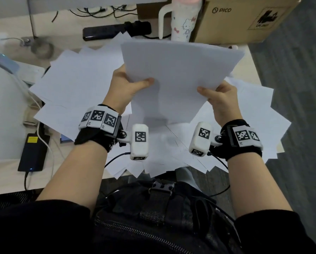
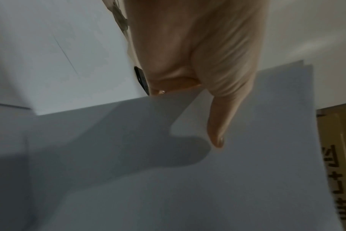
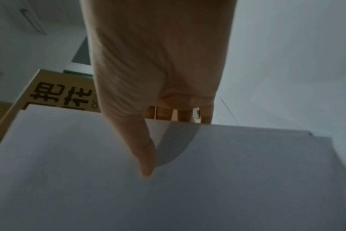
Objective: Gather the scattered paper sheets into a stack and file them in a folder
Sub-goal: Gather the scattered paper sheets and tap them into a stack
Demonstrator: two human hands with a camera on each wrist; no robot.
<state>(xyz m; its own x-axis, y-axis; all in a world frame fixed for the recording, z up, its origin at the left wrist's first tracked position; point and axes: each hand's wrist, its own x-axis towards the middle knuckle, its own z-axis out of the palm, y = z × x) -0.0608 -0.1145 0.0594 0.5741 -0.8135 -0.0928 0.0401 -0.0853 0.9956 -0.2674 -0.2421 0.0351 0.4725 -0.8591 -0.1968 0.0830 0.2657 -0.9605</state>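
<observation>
A stack of white paper sheets [image 1: 179, 77] is lifted off the desk and tilted away from me. My left hand [image 1: 129, 83] grips its left edge, thumb on top and fingers hidden beneath. At the right edge my right hand [image 1: 217, 96] holds it the same way. The left wrist view shows the left hand [image 2: 207, 78] with its thumb pressed flat on the stack [image 2: 227, 179]. In the right wrist view the right hand [image 3: 158, 78] does likewise on the stack [image 3: 188, 195], with fingertips [image 3: 186, 115] peeking past the far edge. Many scattered sheets [image 1: 76, 83] still cover the desk below. No folder is in view.
A cardboard box [image 1: 245, 19] and a white handled tumbler [image 1: 183, 21] stand at the back of the desk. A black power strip [image 1: 115, 31] lies behind the papers. A black power adapter [image 1: 32, 153] with cables sits at the left. Grey carpet [image 1: 296, 88] lies beyond the right edge.
</observation>
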